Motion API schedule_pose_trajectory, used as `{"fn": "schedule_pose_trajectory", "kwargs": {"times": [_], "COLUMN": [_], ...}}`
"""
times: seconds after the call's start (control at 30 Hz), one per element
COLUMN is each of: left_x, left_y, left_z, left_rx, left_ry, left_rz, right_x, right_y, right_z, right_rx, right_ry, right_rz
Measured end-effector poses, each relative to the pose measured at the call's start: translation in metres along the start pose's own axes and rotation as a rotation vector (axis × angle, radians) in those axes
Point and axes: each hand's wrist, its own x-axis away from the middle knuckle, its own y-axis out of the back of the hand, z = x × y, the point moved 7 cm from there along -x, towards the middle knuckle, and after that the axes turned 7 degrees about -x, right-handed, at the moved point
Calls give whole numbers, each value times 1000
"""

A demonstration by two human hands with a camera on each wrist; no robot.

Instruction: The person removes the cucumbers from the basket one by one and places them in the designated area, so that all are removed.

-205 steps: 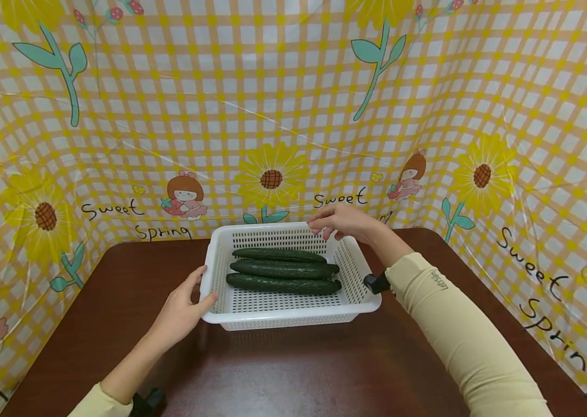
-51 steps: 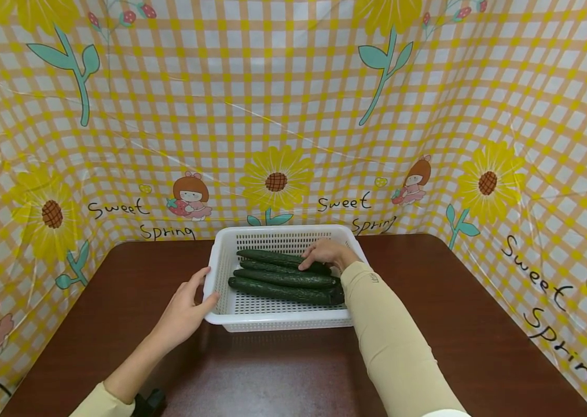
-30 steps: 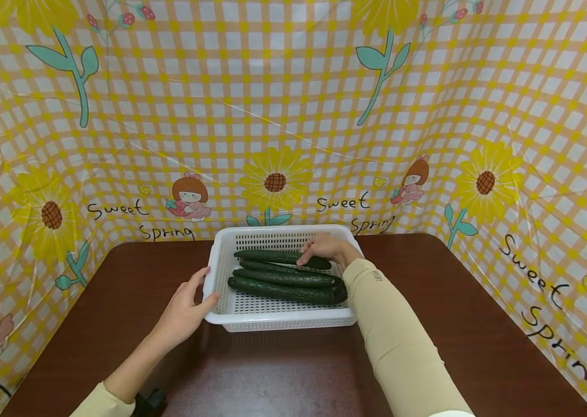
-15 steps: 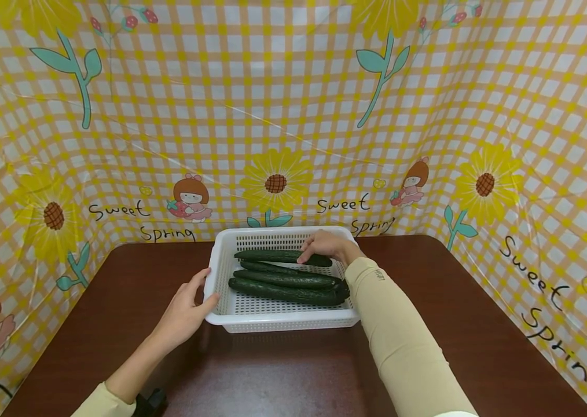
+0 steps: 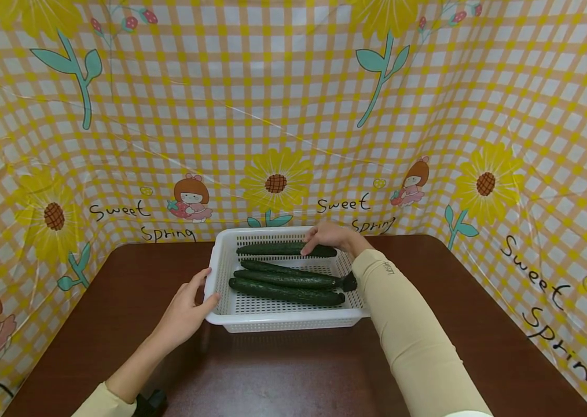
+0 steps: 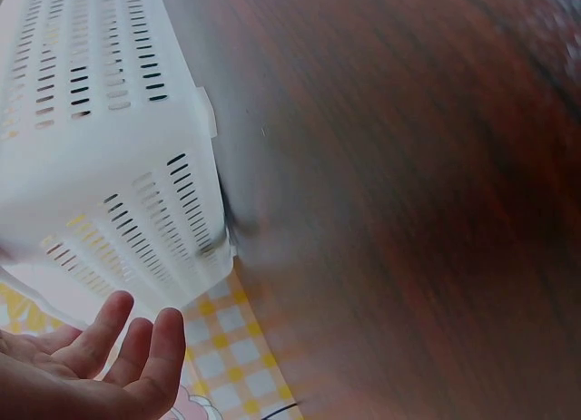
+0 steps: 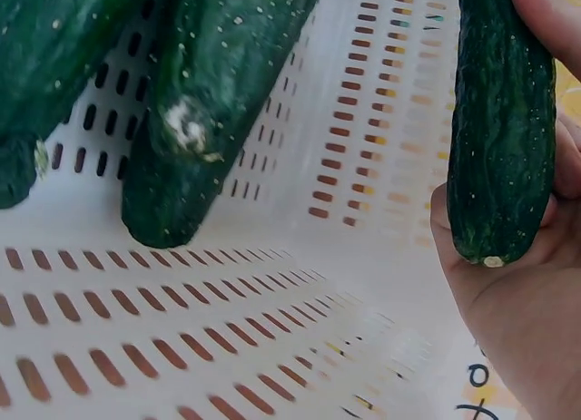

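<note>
In my head view, the right hand [image 5: 329,236], right of centre in the frame, has thumb and fingers clamped on one cucumber [image 5: 272,249], which runs along the back wall of the white basket [image 5: 293,317]; I judge the step in hand to be lifting this one away from the others, and the next move to call for a firm grip and enough height for both ends to clear the rim. Three more cucumbers [image 5: 288,279] lie close together just below it in the frame, inside the basket. The left hand [image 5: 185,306], left of centre, sets its thumb at the rim with the fingers outside; the basket stands on the dark red-brown table [image 5: 252,370]. In my left wrist view, those fingers, lower left, are relaxed and slightly apart near the slotted wall, and I cannot tell if they touch it. In my right wrist view, the held cucumber fills the upper right: dark green, slim, bumpy and flecked with pale specks, its rounded end tipped by a small pale stub. It looks well apart from the rest at upper left.
</note>
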Motion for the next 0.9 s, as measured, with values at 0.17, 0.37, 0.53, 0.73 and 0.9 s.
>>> {"fn": "schedule_pose_trajectory", "kwargs": {"times": [0.17, 0.37, 0.53, 0.73, 0.9], "left_x": [0, 1, 1, 1, 1], "left_y": [0, 1, 1, 1, 1], "left_z": [-1, -1, -1, -1, -1], "left_rx": [0, 0, 8, 13, 12], "left_ry": [-3, -3, -1, 1, 6], "left_rz": [-3, 0, 2, 1, 1], "right_x": [4, 9, 14, 23, 30], "right_y": [6, 17, 24, 35, 45], "right_z": [4, 10, 16, 20, 19], "right_rx": [-15, 30, 33, 66, 36], "right_ry": [20, 76, 115, 123, 125], "right_rz": [3, -21, -3, 9, 2]}}
